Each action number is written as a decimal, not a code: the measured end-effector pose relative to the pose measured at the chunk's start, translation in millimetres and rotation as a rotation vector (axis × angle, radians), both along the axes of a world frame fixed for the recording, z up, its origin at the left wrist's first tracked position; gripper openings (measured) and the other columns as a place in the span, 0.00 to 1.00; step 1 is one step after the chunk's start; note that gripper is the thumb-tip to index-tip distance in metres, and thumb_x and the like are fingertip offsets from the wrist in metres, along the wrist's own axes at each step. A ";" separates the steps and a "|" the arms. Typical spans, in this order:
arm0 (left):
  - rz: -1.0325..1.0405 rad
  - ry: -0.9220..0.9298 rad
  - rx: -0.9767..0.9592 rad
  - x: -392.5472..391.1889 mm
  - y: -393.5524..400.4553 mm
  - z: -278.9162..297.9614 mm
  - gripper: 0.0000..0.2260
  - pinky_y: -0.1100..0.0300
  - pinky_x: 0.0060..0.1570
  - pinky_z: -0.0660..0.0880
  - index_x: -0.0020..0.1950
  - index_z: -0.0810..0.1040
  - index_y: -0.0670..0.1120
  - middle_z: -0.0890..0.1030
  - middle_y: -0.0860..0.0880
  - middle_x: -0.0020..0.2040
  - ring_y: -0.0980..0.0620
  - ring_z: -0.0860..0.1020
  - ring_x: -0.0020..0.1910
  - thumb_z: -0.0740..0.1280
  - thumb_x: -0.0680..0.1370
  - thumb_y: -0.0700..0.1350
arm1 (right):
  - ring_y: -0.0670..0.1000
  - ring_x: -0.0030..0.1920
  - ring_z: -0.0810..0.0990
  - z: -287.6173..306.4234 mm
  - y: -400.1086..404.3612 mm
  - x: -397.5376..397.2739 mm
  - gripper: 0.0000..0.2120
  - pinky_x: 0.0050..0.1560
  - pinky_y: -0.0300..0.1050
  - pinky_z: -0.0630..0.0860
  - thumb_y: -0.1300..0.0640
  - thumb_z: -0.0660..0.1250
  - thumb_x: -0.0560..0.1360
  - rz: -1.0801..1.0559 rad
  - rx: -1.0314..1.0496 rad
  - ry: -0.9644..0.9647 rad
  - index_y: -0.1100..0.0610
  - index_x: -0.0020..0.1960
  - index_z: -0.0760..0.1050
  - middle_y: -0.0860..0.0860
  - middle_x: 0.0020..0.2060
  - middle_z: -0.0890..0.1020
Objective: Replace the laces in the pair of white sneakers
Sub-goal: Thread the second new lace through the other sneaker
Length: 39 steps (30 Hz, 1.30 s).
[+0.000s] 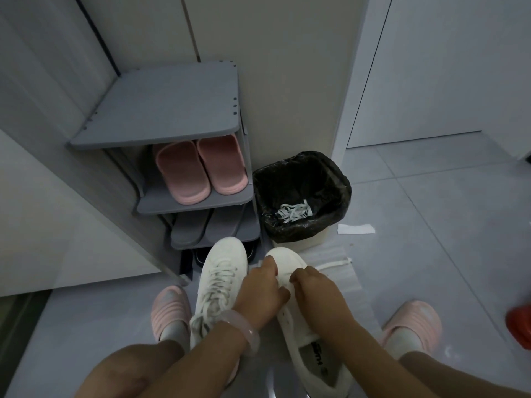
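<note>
1. Left hand [260, 291] and right hand [311, 291] close together, both over the front of the right sneaker [304, 320]; fingers curled, pinching at its eyelet area. Exact lace grip hidden by the fingers.
2. Right sneaker lies under both hands, toe pointing away, opening toward the person; a new lace [333, 265] trails out from the toe just beyond the right hand.
3. Pink bangle [244, 330] on the left wrist.
4. Left sneaker [219, 285] just left of the left hand, fully laced, upright on the floor [445, 225].
5. Plastic sheet [353, 285] under and to the right of the right sneaker.
6. Person's feet in pink slippers [171, 307] either side of the hands.
7. Beyond the hands: bin [301, 196] with black liner, old laces [294, 212] inside.
8. White paper strip [356, 228] on the floor right of the bin.
9. Left of the bin: grey shoe rack [161, 119], pink slides [201, 170] on the middle shelf, grey ones below.
</note>
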<state>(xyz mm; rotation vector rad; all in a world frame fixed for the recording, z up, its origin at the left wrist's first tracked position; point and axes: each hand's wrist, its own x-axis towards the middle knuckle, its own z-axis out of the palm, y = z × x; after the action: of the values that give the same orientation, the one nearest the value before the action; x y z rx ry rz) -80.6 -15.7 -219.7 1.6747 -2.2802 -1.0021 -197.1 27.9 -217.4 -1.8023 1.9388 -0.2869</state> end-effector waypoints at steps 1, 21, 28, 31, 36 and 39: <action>0.009 0.011 0.004 0.1 0.3 -1.1 0.11 0.62 0.36 0.64 0.47 0.64 0.46 0.72 0.49 0.40 0.51 0.72 0.39 0.66 0.72 0.40 | 0.52 0.55 0.76 -0.7 -0.7 1.7 0.13 0.53 0.41 0.70 0.61 0.53 0.80 0.009 0.007 0.031 0.56 0.63 0.69 0.52 0.58 0.75; -0.028 -0.220 -0.033 -7.3 5.4 -0.4 0.10 0.56 0.45 0.71 0.39 0.71 0.45 0.73 0.47 0.46 0.48 0.74 0.50 0.61 0.75 0.50 | 0.54 0.46 0.78 -14.0 -9.1 -13.8 0.07 0.42 0.43 0.68 0.58 0.57 0.78 -0.234 0.025 -0.080 0.57 0.45 0.72 0.55 0.43 0.80; -0.137 0.085 -0.111 -11.9 5.1 -10.1 0.14 0.61 0.46 0.66 0.61 0.73 0.45 0.73 0.48 0.49 0.51 0.72 0.48 0.62 0.77 0.47 | 0.40 0.32 0.73 16.3 -4.5 -28.7 0.14 0.34 0.32 0.66 0.62 0.61 0.78 -0.247 -0.119 -0.489 0.48 0.37 0.68 0.45 0.30 0.73; -0.116 0.318 -0.132 -15.5 2.3 -8.6 0.13 0.66 0.38 0.62 0.44 0.80 0.39 0.69 0.53 0.36 0.59 0.68 0.37 0.61 0.77 0.48 | 0.44 0.33 0.71 16.3 -3.7 -17.0 0.09 0.37 0.38 0.68 0.57 0.60 0.79 -0.277 -0.098 -0.660 0.48 0.40 0.69 0.52 0.33 0.75; -0.060 0.499 0.139 -18.8 -5.3 -11.9 0.14 0.62 0.41 0.70 0.38 0.79 0.51 0.78 0.54 0.35 0.62 0.74 0.37 0.58 0.74 0.57 | 0.45 0.35 0.72 24.7 -13.6 -21.0 0.12 0.31 0.29 0.70 0.66 0.52 0.79 -0.491 -0.099 -1.099 0.56 0.54 0.71 0.51 0.35 0.73; -0.036 0.540 0.180 -21.8 -4.2 -16.7 0.17 0.56 0.43 0.73 0.42 0.80 0.49 0.82 0.48 0.40 0.54 0.79 0.41 0.58 0.74 0.58 | 0.44 0.47 0.76 20.3 -14.3 -17.0 0.15 0.42 0.28 0.74 0.65 0.51 0.81 -0.397 -0.167 -0.993 0.53 0.61 0.70 0.47 0.47 0.79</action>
<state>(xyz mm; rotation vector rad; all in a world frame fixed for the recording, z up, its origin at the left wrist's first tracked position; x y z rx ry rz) -102.4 -19.9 -236.4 1.2163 -1.9118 -1.4886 -214.1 13.5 -197.1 -0.9801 1.4982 -1.2312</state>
